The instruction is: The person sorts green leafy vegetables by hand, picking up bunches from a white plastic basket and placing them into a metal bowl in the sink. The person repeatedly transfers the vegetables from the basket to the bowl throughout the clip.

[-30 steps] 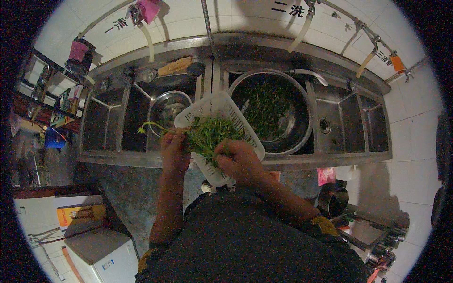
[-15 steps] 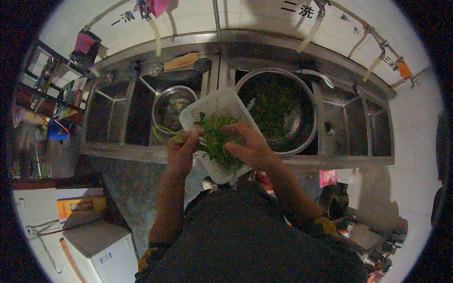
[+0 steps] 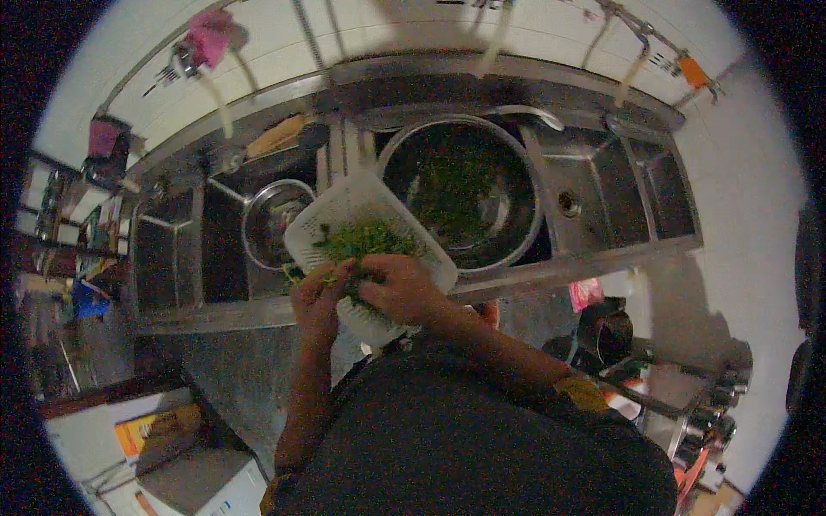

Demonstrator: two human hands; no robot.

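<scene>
A white perforated plastic basket (image 3: 320, 206) tilts across the sink edge in front of me, with a heap of leafy greens (image 3: 370, 234) inside. Over its near left side my left hand (image 3: 317, 298) is closed on some green stems, whose ends poke out to its left. My right hand (image 3: 394, 288) is right beside it, fingertips pinched on the same greens near the left fingers. Its fingers partly cover the basket's lower half. To the right, a large round metal basin (image 3: 535, 206) in the sink holds more greens, seemingly in water.
A smaller metal bowl (image 3: 248, 225) stands in the left sink, its contents unclear. The steel sink counter (image 3: 215, 318) runs across in front of me. A ladle-like utensil (image 3: 538, 116) lies behind the basin. Hoses (image 3: 219, 103) hang from wall taps. A white box-shaped appliance (image 3: 228, 494) is at lower left.
My right hand has left the heap in the basket and come up against my left hand, where both now pinch greens. The whole view has turned and shifted, moving the sinks leftward.
</scene>
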